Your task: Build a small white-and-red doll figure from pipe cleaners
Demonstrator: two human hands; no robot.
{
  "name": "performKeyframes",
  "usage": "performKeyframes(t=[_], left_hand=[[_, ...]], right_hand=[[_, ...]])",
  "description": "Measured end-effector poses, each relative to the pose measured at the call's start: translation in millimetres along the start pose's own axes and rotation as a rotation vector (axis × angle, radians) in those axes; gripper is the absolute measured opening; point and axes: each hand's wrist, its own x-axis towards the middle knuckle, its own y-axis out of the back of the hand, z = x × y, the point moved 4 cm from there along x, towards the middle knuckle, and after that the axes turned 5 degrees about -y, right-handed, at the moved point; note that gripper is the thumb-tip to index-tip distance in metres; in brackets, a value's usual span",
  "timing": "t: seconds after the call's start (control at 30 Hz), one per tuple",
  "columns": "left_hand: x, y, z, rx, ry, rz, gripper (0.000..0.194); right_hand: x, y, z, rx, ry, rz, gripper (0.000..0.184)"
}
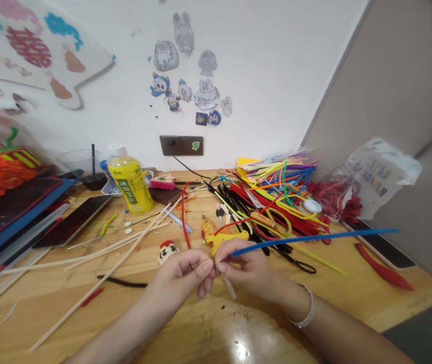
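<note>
A long blue pipe cleaner (314, 238) runs out to the right from my right hand (244, 263), whose thumb and fingers are closed on it. My left hand (189, 270) pinches at the same spot, fingertips almost against the right ones. Only a tiny dark bit of what the left fingers hold shows between the hands; it looks like the pipe cleaner's end. Just behind the hands lies a yellow glue gun (227, 236), partly covered by them. A small doll-like head with a red cap (167, 248) sits beyond my left hand. A red pipe cleaner (184, 217) stands up behind it.
Bundled coloured pipe cleaners (276, 182) fill the back right, with scissors (253, 197) among them. A yellow-labelled bottle (130, 182) stands at back left. Pale wooden strips (105, 273) cross the left side, near a dark tablet (74, 220). A phone (383, 247) lies far right.
</note>
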Motion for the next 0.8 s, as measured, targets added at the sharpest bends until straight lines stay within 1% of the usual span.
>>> performKeyframes(t=[0.07, 0.17, 0.27, 0.37, 0.43, 0.53, 0.67, 0.8], left_hand=[[0, -0.5, -1, -0.017, 0.007, -0.004, 0.039], [1, -0.7, -4, -0.044, 0.011, -0.006, 0.038], [2, -0.2, -6, -0.075, 0.006, -0.006, 0.037], [2, 0.4, -6, -0.092, 0.004, 0.013, 0.038], [2, -0.1, -6, -0.092, 0.004, 0.025, 0.038], [1, -2.0, -5, -0.091, 0.012, 0.037, 0.039], [1, -3.4, -6, -0.091, 0.024, 0.054, 0.039], [3, -3.2, -6, -0.079, 0.033, 0.053, 0.040]], right_hand=[[0, 0, -2, -0.051, 0.033, 0.010, 0.005], [0, 0, -6, -0.146, 0.129, 0.012, 0.007], [0, 0, -12, -0.219, 0.271, 0.036, 0.008], [-2, 0, -16, -0.269, 0.421, 0.096, 0.008], [-2, -1, -16, -0.305, 0.493, 0.140, 0.009], [-2, -3, -16, -0.359, 0.559, 0.179, 0.012], [-2, -5, -17, -0.427, 0.639, 0.117, 0.012], [-3, -3, -16, -0.506, 0.624, 0.080, 0.014]])
